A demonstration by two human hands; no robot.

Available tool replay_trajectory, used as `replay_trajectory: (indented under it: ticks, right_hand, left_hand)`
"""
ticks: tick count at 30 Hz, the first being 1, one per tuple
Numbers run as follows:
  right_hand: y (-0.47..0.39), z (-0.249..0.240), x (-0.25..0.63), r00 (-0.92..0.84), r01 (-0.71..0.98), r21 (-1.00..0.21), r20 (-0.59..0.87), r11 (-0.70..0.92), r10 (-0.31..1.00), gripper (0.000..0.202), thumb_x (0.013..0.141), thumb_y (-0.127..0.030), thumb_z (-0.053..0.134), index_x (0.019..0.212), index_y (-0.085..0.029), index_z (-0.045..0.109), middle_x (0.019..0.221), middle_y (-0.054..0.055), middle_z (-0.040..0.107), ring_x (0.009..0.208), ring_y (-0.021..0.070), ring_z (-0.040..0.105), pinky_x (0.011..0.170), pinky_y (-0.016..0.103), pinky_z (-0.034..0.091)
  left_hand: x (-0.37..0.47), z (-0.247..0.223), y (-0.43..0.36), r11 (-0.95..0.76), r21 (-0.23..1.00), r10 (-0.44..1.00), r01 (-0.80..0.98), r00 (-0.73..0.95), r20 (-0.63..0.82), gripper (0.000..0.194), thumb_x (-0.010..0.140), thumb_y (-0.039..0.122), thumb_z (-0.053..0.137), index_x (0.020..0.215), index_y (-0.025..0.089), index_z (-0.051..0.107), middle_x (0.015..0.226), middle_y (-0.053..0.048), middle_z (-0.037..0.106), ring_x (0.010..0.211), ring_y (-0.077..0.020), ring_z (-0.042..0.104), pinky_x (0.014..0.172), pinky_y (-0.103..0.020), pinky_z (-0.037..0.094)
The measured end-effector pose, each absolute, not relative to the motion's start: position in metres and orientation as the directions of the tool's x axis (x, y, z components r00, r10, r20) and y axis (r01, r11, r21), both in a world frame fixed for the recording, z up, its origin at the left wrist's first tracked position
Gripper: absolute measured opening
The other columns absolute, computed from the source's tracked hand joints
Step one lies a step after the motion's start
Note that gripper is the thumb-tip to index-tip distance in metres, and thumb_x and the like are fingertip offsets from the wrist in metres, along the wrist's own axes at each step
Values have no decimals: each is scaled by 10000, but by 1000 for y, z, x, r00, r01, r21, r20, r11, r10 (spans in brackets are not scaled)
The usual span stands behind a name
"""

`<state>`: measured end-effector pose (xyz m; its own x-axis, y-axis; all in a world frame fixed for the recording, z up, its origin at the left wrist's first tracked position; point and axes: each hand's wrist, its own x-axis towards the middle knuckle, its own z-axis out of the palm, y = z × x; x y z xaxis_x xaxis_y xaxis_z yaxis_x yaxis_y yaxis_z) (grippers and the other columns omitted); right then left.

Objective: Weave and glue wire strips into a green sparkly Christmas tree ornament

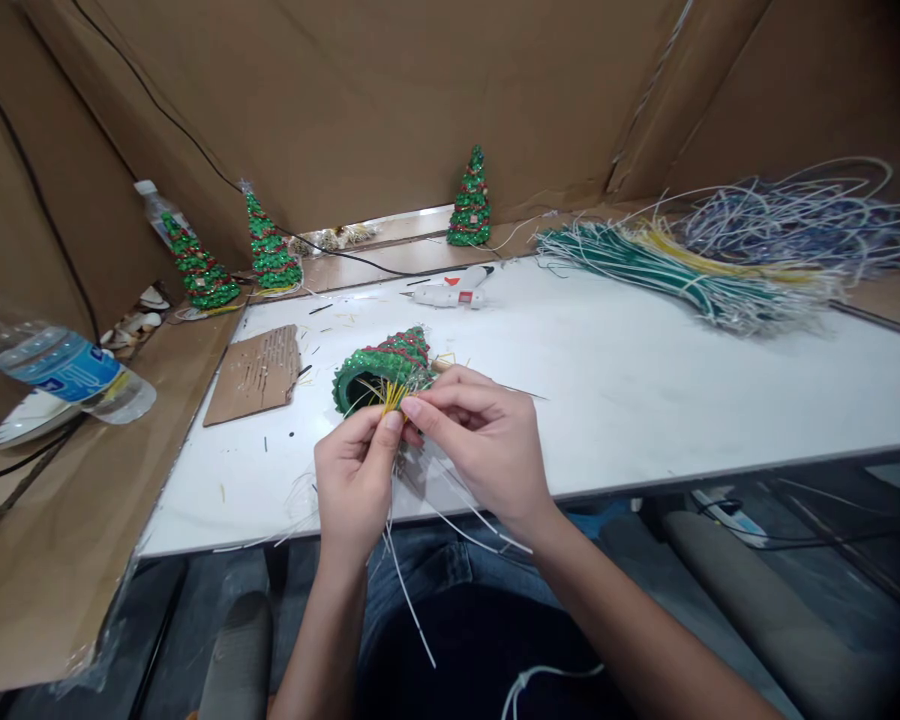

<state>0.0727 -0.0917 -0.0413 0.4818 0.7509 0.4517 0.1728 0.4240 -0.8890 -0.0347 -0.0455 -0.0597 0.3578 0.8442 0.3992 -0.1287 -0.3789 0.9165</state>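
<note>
My left hand pinches a bunch of thin yellow and green wires between thumb and fingers. Close against it, my right hand has its thumb and fingertips closed on the same wires. Just behind the hands a green glittery cone tree with red trim lies on its side, its dark hollow base facing left and toward me. White wire ends hang below my hands over the table's front edge. The exact spot where the fingertips meet the wires is partly hidden.
On the white table are a glue gun and a cardboard piece. Three upright trees, including one at the back, stand behind. Green wire bundles lie back right, a water bottle at left.
</note>
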Motion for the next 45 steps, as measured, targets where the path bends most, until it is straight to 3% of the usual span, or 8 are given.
replay_trajectory:
  ticks: [45]
  right_hand:
    - [-93, -38, 75, 464, 191, -886, 462, 424, 756, 100, 752, -173, 685, 662, -180, 729, 597, 0, 564, 556, 100, 525, 476, 239, 400]
  left_hand:
    - [-35, -60, -47, -380, 915, 846, -136, 349, 403, 255, 864, 312, 572, 717, 154, 709, 676, -21, 661, 641, -129, 576, 611, -219, 453]
